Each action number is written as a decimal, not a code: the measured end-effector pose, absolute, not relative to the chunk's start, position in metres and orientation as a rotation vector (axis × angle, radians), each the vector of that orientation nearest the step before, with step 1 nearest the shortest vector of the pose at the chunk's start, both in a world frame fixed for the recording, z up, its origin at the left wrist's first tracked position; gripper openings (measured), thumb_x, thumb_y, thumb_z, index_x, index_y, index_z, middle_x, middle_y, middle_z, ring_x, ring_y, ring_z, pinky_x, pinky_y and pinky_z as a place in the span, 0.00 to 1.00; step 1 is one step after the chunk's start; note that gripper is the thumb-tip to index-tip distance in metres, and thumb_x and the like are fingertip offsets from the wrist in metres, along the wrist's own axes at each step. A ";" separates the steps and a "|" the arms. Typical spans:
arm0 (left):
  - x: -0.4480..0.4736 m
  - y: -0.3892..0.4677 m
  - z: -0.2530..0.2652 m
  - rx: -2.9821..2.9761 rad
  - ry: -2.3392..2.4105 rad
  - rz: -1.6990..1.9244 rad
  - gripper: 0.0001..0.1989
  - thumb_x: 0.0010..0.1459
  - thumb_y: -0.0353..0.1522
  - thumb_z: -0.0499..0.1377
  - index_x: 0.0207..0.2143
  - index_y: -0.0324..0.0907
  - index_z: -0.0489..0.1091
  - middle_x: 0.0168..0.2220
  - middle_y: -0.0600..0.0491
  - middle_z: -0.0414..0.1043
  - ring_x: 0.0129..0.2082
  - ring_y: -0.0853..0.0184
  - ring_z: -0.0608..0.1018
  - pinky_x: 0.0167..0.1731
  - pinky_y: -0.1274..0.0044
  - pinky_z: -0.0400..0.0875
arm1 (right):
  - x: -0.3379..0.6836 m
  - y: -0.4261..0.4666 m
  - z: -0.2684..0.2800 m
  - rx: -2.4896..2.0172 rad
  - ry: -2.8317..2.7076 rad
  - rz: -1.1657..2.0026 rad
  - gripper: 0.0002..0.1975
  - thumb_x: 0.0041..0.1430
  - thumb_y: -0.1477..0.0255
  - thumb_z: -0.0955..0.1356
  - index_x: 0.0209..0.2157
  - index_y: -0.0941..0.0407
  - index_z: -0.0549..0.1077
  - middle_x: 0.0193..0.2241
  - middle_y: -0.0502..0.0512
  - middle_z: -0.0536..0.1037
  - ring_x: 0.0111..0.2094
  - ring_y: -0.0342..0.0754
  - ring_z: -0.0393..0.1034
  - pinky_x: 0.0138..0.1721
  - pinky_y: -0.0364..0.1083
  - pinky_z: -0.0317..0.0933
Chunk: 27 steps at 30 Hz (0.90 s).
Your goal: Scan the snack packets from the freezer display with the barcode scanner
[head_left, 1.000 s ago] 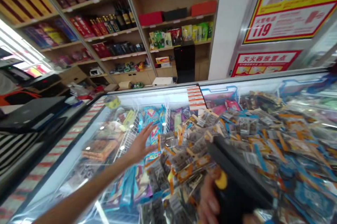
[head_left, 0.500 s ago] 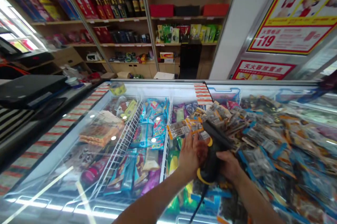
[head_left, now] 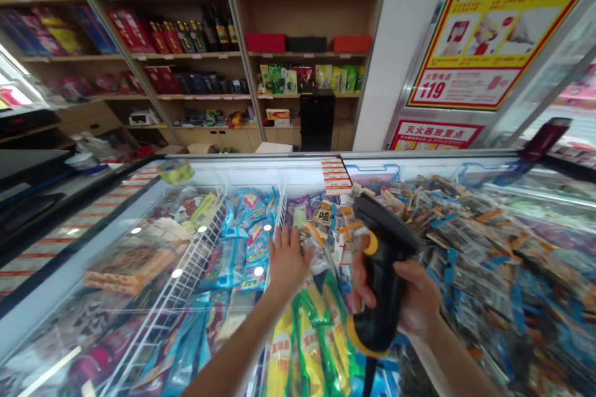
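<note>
The right hand (head_left: 419,297) has its fingers wrapped around the grip of a black and yellow scanner (head_left: 384,260), held upright over the freezer (head_left: 298,179), while the left hand (head_left: 286,260) has its fingers loosely spread beside the small packets (head_left: 321,217); whether they touch any, I cannot tell. The likeliest trouble is the packets: thin, slick and loosely piled, the big heap (head_left: 470,254) on the right could slide over the yellow-green bags (head_left: 310,341) if an elbow or sleeve brushed it. The scanner's cable (head_left: 369,378) hangs down among the goods, so a sideways pull might drag some along, and bright glare on the glass could make a label hard to read. White wire dividers (head_left: 161,304) part the freezer's contents, with blue bags (head_left: 256,223) left of the packets and a roll of tape (head_left: 176,171) near the far left corner. Beyond stand wooden shelves (head_left: 307,12) of boxes and bottles, with a red and yellow poster (head_left: 459,74) to their right.
</note>
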State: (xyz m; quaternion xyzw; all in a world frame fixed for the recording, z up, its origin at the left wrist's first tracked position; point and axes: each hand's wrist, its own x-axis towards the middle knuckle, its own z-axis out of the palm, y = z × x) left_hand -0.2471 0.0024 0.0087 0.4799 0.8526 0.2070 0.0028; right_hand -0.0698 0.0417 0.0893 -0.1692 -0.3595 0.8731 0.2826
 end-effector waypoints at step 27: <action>-0.338 -0.107 0.009 0.373 1.186 2.346 0.16 0.37 0.26 0.57 0.33 0.39 0.62 0.21 0.57 0.69 0.19 0.73 0.71 0.21 0.81 0.64 | -0.129 -0.080 0.070 -0.611 -1.574 2.011 0.09 0.48 0.66 0.63 0.23 0.57 0.61 0.13 0.46 0.67 0.12 0.39 0.59 0.13 0.39 0.52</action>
